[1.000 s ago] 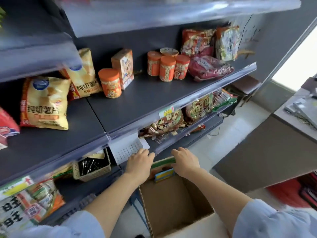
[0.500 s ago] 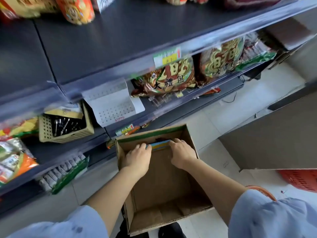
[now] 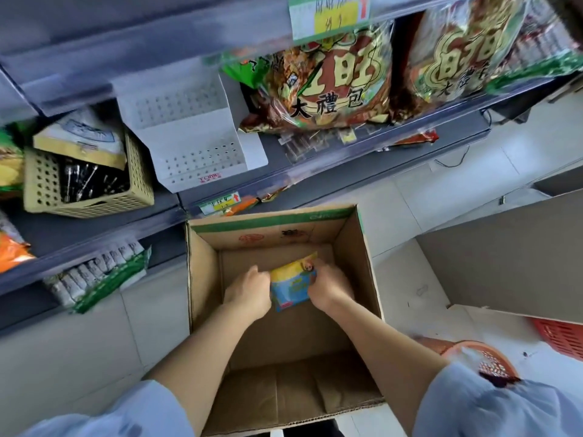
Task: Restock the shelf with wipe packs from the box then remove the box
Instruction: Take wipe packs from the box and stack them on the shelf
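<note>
Both hands are dropped deeper into the box [image 3: 202, 279] now; left hand [image 3: 249, 293] and right hand [image 3: 329, 288] are clamped on the wipe pack [image 3: 293, 287], so it gets lifted level.

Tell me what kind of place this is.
Most likely a small shop: tiered shelves with price tags, big snack bags, and a carton being unpacked.

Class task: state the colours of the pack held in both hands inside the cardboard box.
The pack is yellow on top, blue below; head view.
</note>
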Demonstrator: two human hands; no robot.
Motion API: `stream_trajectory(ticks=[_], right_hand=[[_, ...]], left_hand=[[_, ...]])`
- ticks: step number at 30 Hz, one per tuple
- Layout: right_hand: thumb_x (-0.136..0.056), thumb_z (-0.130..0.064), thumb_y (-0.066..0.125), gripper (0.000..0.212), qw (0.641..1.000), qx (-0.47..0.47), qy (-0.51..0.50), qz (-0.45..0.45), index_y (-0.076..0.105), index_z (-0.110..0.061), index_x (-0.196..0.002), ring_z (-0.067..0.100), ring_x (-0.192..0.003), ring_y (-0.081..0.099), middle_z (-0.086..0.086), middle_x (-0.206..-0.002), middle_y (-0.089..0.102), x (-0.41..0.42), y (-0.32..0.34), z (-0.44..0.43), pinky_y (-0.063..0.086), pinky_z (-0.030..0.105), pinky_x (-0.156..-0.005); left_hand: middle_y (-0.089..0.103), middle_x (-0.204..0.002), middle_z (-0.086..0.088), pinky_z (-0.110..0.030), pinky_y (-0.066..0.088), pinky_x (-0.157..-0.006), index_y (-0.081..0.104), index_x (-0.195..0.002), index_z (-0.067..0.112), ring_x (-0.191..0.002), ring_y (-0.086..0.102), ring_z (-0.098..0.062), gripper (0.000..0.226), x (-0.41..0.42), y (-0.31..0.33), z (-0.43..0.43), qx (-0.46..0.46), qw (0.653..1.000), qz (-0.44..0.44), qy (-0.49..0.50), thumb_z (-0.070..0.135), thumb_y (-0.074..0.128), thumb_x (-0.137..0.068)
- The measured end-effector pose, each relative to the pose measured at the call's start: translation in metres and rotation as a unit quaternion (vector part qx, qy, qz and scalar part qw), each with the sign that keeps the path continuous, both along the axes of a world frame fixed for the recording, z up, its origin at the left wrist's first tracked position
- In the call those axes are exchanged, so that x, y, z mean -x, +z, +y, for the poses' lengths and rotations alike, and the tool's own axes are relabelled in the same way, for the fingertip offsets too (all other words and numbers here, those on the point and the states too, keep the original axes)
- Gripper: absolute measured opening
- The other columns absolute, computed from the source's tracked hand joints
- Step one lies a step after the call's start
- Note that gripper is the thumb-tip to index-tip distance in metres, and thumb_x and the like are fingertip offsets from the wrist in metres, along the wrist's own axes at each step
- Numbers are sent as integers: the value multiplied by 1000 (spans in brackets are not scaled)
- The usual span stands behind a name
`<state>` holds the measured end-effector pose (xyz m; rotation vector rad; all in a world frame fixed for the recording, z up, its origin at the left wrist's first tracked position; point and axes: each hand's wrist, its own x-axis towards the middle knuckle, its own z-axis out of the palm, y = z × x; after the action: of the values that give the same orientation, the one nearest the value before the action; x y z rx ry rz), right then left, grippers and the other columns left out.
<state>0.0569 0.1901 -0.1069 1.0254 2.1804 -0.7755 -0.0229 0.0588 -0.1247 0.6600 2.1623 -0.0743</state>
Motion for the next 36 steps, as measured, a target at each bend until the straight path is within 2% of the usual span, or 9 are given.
stream_trajectory(ticks=[4, 9, 13, 18, 20, 23, 27, 32, 36], right_hand=[[-94, -10, 51, 52, 999, -18, -49, 6, 37, -19, -143, 28, -132, 40, 9, -146, 34, -3, -20, 0, 38, 33, -104], [-91, -9, 54, 63, 995, -3, -101, 17, 29, -20, -148, 31, -134, 38, 11, -150, 27, 6, -43, -2, 37, 35, -106], [-91, -13, 56, 60, 992, 13, -123, 6, 34, -21, -146, 30, -127, 47, 11, -140, 47, 9, -47, 0, 43, 32, -98], [-88, -1, 53, 58, 989, 78, -86, 91, 47, -29, -139, 20, -119, 55, 3, -128, 59, 18, -43, -5, 46, 28, -95], [-87, 7, 50, 64, 975, 155, -85, 136, 46, -27, -141, 15, -127, 49, -2, -134, 56, 25, -39, -14, 42, 25, -102], [-87, 6, 50, 60, 973, 120, -117, 160, 48, -25, -138, 18, -129, 47, -1, -139, 52, 24, -37, -21, 40, 25, -102], [-89, -20, 61, 40, 991, -29, -128, 28, 52, -16, -128, 25, -121, 50, 7, -131, 52, 1, -36, -18, 46, 33, -91], [-77, -31, 79, 38, 959, 182, -160, -150, 65, -12, -105, 16, -79, 64, 6, -108, 69, -33, -56, -34, 50, 28, -75], [-81, -17, 72, 36, 966, 172, -118, -153, 64, -10, -115, 23, -103, 66, 8, -116, 67, -36, -62, -49, 55, 34, -86]], left_hand=[[39, -144, -10, -40, 41, -103, 42, -137, 16, -131, 43, -29, 48, -7, -17, -2, 2, 999, -25, 46, 17, 56, -92], [37, -143, -13, -38, 38, -104, 31, -145, 13, -134, 38, -31, 60, -6, -27, 9, -38, 984, -55, 168, 15, 56, -90], [48, -136, -12, -36, 43, -99, 49, -133, 13, -124, 49, -30, 48, -3, -33, 10, -10, 976, -76, 205, 21, 63, -88], [56, -126, -7, -35, 47, -84, 58, -119, 17, -116, 54, -27, 32, -10, -23, 6, 96, 990, -40, 90, 27, 61, -89], [48, -132, -9, -38, 46, -91, 45, -134, 17, -122, 49, -28, 46, -12, -22, 12, 30, 993, 5, 115, 18, 59, -90], [38, -141, -11, -40, 42, -99, 25, -148, 22, -128, 42, -30, 66, -9, -22, 16, -89, 991, 34, 98, 2, 51, -90], [42, -135, -11, -38, 41, -102, 45, -138, 19, -127, 40, -28, 45, -9, -29, 9, -55, 998, -1, -18, 7, 45, -94], [46, -133, -11, -40, 45, -95, 39, -136, 15, -122, 46, -30, 45, -15, -35, 1, -14, 1000, 15, 2, 10, 50, -93], [53, -129, -10, -40, 47, -94, 46, -131, 15, -119, 52, -29, 40, -17, -35, -8, 27, 999, -28, 5, 13, 53, -92]])
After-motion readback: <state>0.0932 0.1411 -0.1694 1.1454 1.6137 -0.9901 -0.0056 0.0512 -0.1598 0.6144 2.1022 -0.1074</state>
